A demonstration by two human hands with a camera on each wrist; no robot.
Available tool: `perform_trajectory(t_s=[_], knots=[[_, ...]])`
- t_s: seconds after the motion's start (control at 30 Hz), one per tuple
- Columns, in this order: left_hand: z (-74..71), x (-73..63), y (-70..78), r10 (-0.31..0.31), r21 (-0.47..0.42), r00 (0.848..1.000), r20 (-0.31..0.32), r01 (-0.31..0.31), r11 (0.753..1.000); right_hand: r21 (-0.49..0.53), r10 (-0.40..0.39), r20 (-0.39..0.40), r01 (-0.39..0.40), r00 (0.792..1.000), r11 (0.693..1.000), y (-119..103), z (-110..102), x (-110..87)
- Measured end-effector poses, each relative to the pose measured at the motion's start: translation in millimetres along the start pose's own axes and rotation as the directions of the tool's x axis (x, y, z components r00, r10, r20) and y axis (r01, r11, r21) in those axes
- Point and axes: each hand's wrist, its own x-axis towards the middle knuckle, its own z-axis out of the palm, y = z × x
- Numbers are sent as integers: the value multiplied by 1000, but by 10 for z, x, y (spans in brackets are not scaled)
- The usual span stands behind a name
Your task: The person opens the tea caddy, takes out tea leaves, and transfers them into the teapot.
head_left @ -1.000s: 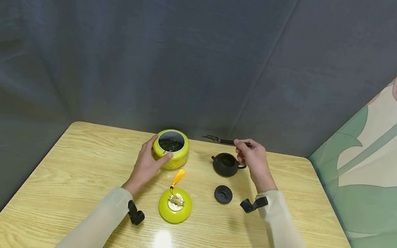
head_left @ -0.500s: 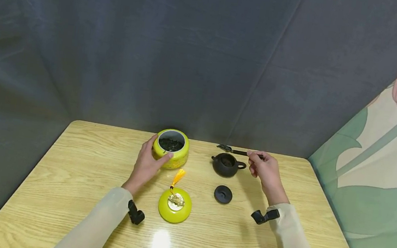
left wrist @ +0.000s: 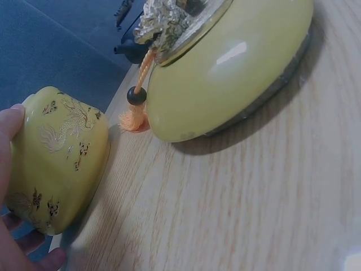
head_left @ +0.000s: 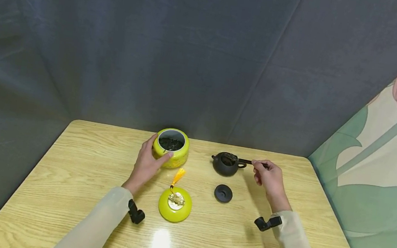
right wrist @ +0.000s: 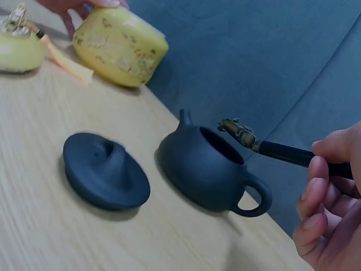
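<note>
The slim black-handled scoop [right wrist: 285, 153] is being held roughly level, tip right over the mouth of a small round matte-black teapot [right wrist: 192, 166]; whether the rim is being touched can't really be told. Closest stuff first: two pale long sleeves [head_left: 93, 220] are being worn, a little black camera [head_left: 136, 212] being strapped at each wrist. On the wood-grain table [head_left: 56, 189], a glossy yellow domed lid [head_left: 174, 214] with a gold-coloured knob [head_left: 176, 200] and an orange tassel [head_left: 179, 176] is sitting, and a round black knobbed lid [head_left: 223, 193] is being parked to its right, just in front of the teapot. Further out, the scoop's handle is being pinched between thumb and fingertips of the right hand [head_left: 270, 179], hardly any gap there, a clump of dark leaves [right wrist: 238, 133] being carried on the tip. Left of the teapot, a rounded yellow jar with dragon decoration [left wrist: 59, 161] is being gripped by the left hand [head_left: 147, 164], thumb and fingers set wide around it; more leaves [head_left: 171, 144] are being held inside. Way back, everything is being closed off by a dark grey-blue curtain [head_left: 177, 55].
</note>
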Motion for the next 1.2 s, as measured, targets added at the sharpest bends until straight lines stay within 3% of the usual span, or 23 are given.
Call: perform_trajectory(t_s=[0.2,0.33,0.43,0.57,0.67,0.83,0.93,1.0,1.07,1.13,1.2], knots=[[5,13,-1,-1,6,1000,0,1,1000,-82,-59,-41,56,997,995,8,52,0],[8,14,3,9,1,1000,-6,-9,1000,-220,-160,-53,145,986,965,7,121,16],[12,12,4,16,-6,1000,-14,-16,1000,-355,-263,-45,230,964,906,12,181,22],[15,9,4,15,-8,1000,-13,-15,1000,-505,-394,-1,340,919,794,7,253,-19],[17,9,3,13,-6,1000,-10,-13,1000,-593,-505,73,445,860,671,7,285,-77],[10,10,3,9,-4,1000,-5,-9,1000,-678,-690,189,601,698,422,3,314,-151],[4,3,13,8,-8,1000,-4,-8,1000,-687,-750,218,644,624,336,-14,323,-171],[-1,-5,22,6,-13,1000,-4,-6,1000,-690,-769,226,656,598,307,-27,322,-178],[-3,-12,30,4,-18,1000,-4,-4,1000,-692,-774,227,657,591,298,-33,312,-182],[-6,-15,33,1,-22,1000,-4,-1,1000,-694,-767,215,647,605,316,-34,295,-185],[-9,-18,33,-2,-24,1000,-4,2,1000,-684,-743,188,628,642,370,-33,272,-188]])
